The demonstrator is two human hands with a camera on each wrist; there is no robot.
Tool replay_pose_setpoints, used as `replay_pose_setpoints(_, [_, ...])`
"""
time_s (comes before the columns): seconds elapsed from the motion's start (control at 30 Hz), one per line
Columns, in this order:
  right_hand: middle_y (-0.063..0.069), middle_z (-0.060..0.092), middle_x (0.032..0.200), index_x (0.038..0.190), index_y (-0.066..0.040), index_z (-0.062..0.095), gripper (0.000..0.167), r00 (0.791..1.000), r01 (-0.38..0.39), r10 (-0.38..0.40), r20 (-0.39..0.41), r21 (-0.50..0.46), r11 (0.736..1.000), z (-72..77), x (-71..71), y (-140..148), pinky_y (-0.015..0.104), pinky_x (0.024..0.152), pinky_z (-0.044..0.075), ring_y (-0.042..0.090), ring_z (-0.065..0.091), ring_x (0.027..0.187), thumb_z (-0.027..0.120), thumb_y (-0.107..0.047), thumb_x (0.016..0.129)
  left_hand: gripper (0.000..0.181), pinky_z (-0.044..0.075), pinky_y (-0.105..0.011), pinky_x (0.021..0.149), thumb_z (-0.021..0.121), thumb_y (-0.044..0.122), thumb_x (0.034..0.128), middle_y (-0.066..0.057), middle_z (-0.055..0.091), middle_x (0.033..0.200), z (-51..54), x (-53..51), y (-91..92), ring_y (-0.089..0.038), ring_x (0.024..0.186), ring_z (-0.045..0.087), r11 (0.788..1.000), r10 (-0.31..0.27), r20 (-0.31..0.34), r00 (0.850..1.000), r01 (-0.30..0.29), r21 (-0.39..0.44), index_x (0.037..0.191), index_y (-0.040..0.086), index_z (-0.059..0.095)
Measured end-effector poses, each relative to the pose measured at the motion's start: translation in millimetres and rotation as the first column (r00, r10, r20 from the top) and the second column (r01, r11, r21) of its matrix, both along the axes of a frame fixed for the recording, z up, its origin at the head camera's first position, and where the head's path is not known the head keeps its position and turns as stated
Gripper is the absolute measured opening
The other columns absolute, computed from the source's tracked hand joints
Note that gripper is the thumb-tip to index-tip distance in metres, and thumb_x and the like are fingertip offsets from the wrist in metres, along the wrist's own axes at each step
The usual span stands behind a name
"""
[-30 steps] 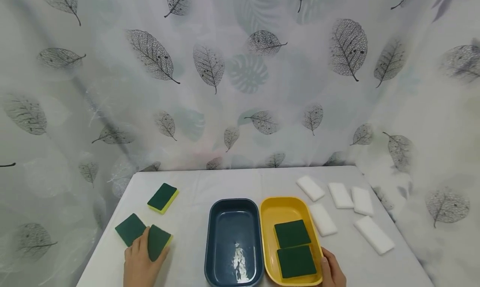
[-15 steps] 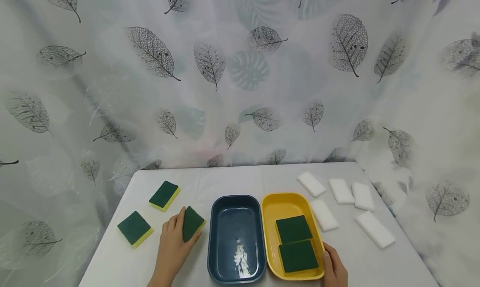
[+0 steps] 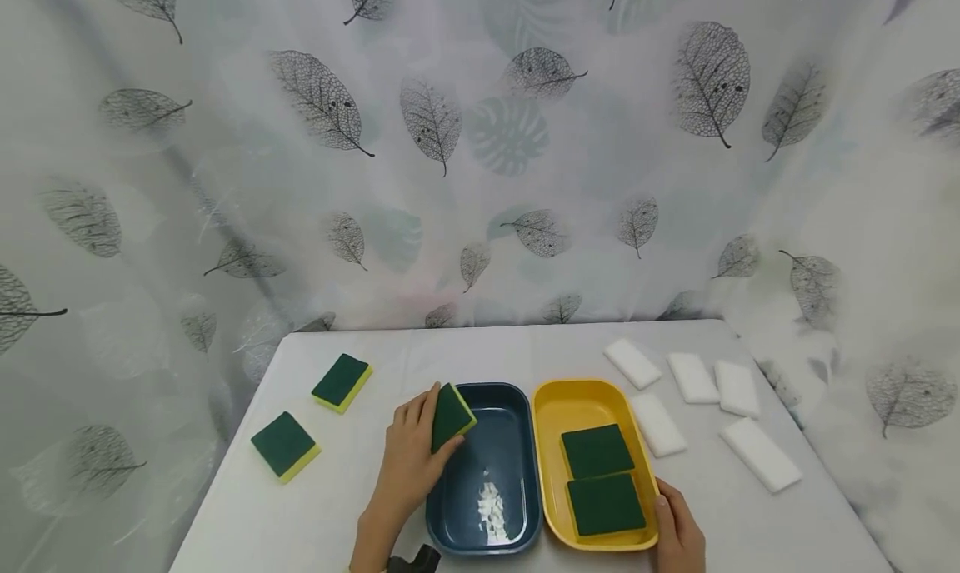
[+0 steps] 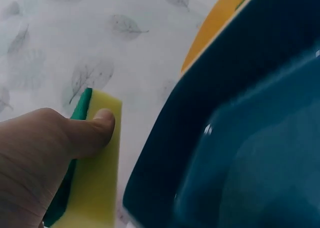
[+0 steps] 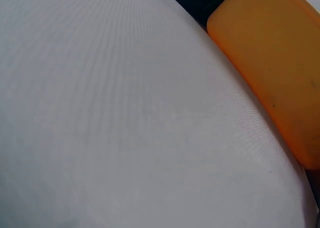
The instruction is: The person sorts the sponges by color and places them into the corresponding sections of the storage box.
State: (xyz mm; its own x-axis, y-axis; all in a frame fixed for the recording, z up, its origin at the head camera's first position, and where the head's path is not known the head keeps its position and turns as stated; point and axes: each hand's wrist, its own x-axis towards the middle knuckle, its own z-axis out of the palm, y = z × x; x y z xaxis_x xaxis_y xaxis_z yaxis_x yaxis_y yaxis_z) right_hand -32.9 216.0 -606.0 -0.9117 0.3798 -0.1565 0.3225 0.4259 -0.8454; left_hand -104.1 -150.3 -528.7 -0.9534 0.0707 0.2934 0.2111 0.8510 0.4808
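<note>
My left hand [image 3: 412, 452] grips a green-and-yellow scrub sponge [image 3: 452, 419] over the left rim of the dark blue tray [image 3: 480, 544]. In the left wrist view, the thumb presses the yellow side of this sponge [image 4: 97, 183], beside the wall of the blue tray [image 4: 155, 153]. My right hand [image 3: 681, 530] holds the right edge of the yellow tray [image 3: 551, 406] near its front corner. Two scrub sponges lie in that tray, a back one [image 3: 597, 450] and a front one [image 3: 606, 504], green side up. The right wrist view catches mostly tablecloth and the yellow tray's outer wall [image 5: 265, 63].
Two more scrub sponges lie on the left of the white table [image 3: 247, 523], one farther back [image 3: 341, 381] and one nearer [image 3: 285, 445]. Several white sponge blocks [image 3: 761, 454] lie to the right of the yellow tray. A leaf-patterned curtain [image 3: 480, 181] hangs behind the table.
My left hand has lifted its sponge from beside the nearer left sponge and carried it right to the blue tray. The right hand stays at the yellow tray. The head view has shifted slightly.
</note>
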Motion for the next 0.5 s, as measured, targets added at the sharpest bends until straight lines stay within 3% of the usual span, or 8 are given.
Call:
replay_pose_setpoints(0.17, [0.024,0.059,0.148,0.149,-0.006,0.052,0.058,1.000,0.007,-0.007,0.012,-0.001,1.000,0.0,0.4,3,-0.001,0.077,0.036,-0.030,0.035,0.092,0.032,-0.045,0.113,0.089,0.050,-0.058,0.098,0.084,0.034,0.0877,-0.012,0.053,0.152,4.7,-7.9,27.5,-0.036,0.133,0.049,0.998,-0.059,-0.058,0.997,0.060,0.011,0.161,0.015,0.038])
replay_pose_setpoints(0.33, [0.021,0.059,0.149,0.149,-0.007,0.052,0.058,1.000,0.008,-0.008,0.026,0.004,1.000,0.7,1.3,2,0.003,0.081,0.042,-0.018,0.044,0.102,0.032,-0.047,0.113,0.088,0.057,-0.055,0.100,0.080,0.042,0.0909,-0.007,0.051,0.157,10.4,-14.3,49.1,-0.033,0.135,0.051,0.996,-0.083,0.004,0.997,0.083,0.024,0.163,0.021,0.034])
replay_pose_setpoints(0.5, [0.021,0.056,0.151,0.150,-0.006,0.051,0.058,1.000,0.002,-0.002,0.021,-0.031,1.000,0.5,2.5,0,-0.001,0.084,0.036,-0.028,0.036,0.099,0.032,-0.046,0.113,0.089,0.061,-0.053,0.090,0.073,0.053,0.0932,-0.008,0.049,0.159,13.3,-21.9,65.4,-0.033,0.133,0.054,0.995,-0.102,0.045,0.994,0.103,-0.017,0.165,0.021,0.030])
